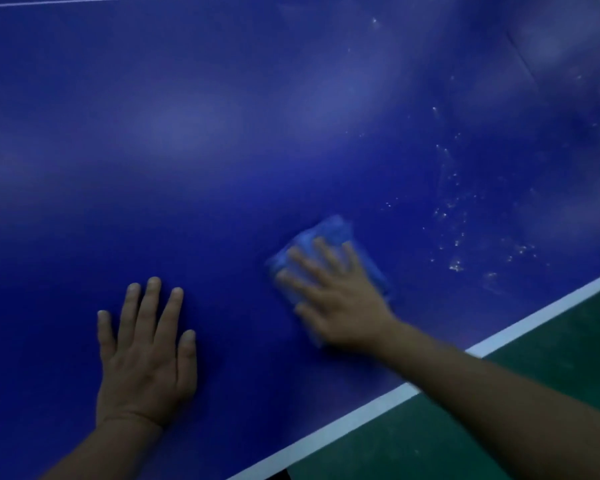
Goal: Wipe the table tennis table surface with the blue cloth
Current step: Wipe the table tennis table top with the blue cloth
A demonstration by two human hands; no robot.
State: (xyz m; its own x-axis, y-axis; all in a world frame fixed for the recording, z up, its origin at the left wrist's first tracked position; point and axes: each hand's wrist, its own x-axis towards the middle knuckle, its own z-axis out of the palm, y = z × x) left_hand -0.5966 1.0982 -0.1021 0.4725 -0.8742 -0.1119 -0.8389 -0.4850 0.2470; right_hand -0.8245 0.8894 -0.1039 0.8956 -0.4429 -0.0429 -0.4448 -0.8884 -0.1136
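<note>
Head cam: left hand (146, 355) flat on table (222, 133), fingers straight, holding nothing. Right hand (333, 299) w/ fingers spread presses flat on cloth (329, 230), near white edge line (371, 407). White specks (454, 216) to the right; green floor (499, 410) beyond edge.

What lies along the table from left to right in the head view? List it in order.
left hand flat on the table tennis table → right hand pressing the blue cloth → white specks → white edge line → green floor
</note>
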